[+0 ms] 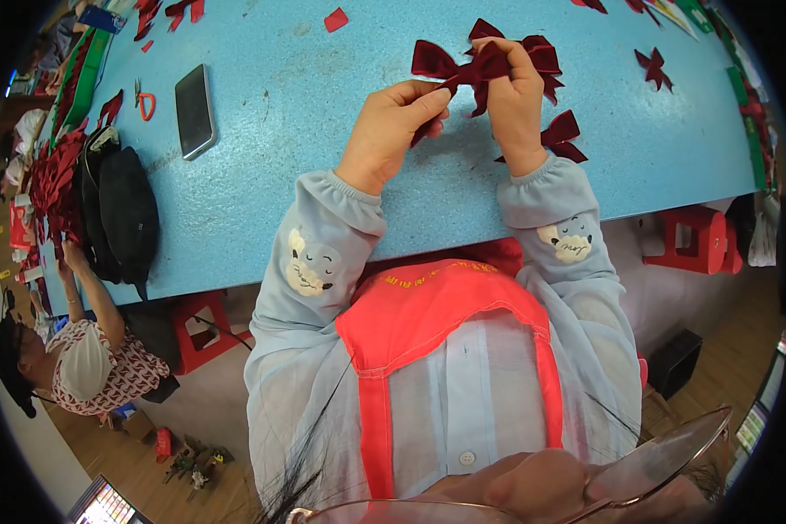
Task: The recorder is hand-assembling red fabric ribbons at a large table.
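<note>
Above the blue table I hold up a dark red velvet bow point(473, 73). My left hand point(397, 122) pinches one of its hanging tails between thumb and fingers. At the bow's right loop, my right hand point(517, 96) is closed on the velvet, its fingertips partly hidden by the fabric. Just behind my right hand lies another dark red bow point(543, 58), partly covered. A further bow point(562, 138) rests on the table beside my right wrist, its left side hidden by the wrist.
On the left lie a phone point(196, 112), red-handled snips point(145, 103), a black bag point(127, 205) and a heap of red ribbon point(57, 188). A co-worker point(96, 358) sits at the left edge. One loose bow point(653, 70) lies at the right, near green trays point(747, 122).
</note>
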`<move>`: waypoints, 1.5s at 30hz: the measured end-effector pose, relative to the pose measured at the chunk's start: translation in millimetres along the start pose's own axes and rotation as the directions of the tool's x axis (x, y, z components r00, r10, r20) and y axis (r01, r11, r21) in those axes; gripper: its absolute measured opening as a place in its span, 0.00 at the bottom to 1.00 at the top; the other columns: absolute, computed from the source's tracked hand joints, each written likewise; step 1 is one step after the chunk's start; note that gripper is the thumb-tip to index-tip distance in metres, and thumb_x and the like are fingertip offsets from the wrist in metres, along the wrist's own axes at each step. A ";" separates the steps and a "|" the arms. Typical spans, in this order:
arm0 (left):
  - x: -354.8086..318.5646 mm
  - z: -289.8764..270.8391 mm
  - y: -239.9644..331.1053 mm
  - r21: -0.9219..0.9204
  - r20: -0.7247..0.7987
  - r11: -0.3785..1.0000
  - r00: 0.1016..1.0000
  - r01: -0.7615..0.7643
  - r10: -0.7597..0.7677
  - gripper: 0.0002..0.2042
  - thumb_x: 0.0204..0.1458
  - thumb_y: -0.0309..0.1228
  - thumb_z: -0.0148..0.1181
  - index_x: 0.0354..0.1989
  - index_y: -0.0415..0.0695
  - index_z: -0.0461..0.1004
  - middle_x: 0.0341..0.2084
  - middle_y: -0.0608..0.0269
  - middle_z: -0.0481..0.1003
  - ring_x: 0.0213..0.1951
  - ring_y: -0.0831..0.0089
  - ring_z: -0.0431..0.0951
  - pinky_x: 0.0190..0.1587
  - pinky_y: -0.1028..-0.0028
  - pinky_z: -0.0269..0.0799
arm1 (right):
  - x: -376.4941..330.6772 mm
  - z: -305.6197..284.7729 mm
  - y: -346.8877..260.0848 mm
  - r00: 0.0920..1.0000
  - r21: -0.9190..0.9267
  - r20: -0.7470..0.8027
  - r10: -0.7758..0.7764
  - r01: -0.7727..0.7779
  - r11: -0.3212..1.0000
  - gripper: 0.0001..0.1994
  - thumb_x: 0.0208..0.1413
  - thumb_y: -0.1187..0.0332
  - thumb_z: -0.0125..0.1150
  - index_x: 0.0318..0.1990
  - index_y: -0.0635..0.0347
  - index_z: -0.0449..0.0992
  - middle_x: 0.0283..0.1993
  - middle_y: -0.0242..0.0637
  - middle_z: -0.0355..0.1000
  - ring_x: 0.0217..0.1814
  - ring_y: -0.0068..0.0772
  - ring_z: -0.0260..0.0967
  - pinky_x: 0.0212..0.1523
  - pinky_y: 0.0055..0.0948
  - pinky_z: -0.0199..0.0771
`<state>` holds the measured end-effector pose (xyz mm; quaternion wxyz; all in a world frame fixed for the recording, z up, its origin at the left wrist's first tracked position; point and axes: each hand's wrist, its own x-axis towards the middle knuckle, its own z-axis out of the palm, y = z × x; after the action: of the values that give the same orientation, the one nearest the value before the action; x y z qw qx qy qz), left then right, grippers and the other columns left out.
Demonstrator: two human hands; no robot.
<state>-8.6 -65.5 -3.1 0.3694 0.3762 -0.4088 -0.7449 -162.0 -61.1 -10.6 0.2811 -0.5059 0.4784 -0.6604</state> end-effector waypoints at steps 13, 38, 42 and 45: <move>-7.4 -14.3 20.5 -0.187 0.082 0.979 0.994 0.082 -0.068 0.12 0.50 0.28 0.57 0.43 0.37 0.70 0.30 0.60 0.74 0.29 0.73 0.74 0.34 0.77 0.71 | 3.2 5.7 5.6 0.986 0.127 0.084 0.147 -0.157 0.979 0.07 0.55 0.75 0.49 0.39 0.63 0.72 0.33 0.28 0.71 0.32 0.15 0.63 0.33 0.14 0.64; -8.8 3.4 25.2 0.308 -0.087 0.918 0.953 -0.252 0.290 0.10 0.46 0.28 0.62 0.34 0.38 0.70 0.23 0.66 0.72 0.26 0.81 0.70 0.27 0.82 0.65 | -15.8 14.2 -5.5 0.980 -0.118 0.166 0.111 -0.091 0.989 0.06 0.50 0.75 0.57 0.35 0.62 0.70 0.30 0.28 0.71 0.31 0.16 0.66 0.32 0.16 0.67; -0.9 -1.6 23.4 0.225 -0.080 0.954 0.972 -0.200 0.222 0.09 0.47 0.28 0.61 0.33 0.38 0.69 0.23 0.66 0.72 0.26 0.82 0.70 0.26 0.82 0.65 | -16.7 17.4 3.5 0.974 -0.186 0.224 -0.045 0.088 0.979 0.07 0.50 0.76 0.56 0.37 0.63 0.71 0.31 0.30 0.71 0.32 0.16 0.66 0.32 0.17 0.67; 6.9 -6.4 20.4 0.179 -0.124 0.962 0.965 -0.207 0.231 0.08 0.47 0.27 0.60 0.34 0.39 0.69 0.23 0.66 0.72 0.25 0.81 0.70 0.25 0.83 0.64 | -14.3 15.7 5.1 0.967 -0.178 0.238 -0.087 0.132 0.975 0.07 0.51 0.76 0.54 0.39 0.63 0.71 0.32 0.29 0.71 0.33 0.16 0.66 0.33 0.17 0.67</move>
<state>-1.2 -81.6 10.7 0.4460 0.4105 -0.4804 -0.6339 -143.1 -56.2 -20.5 0.2470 -0.6292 0.4758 -0.5628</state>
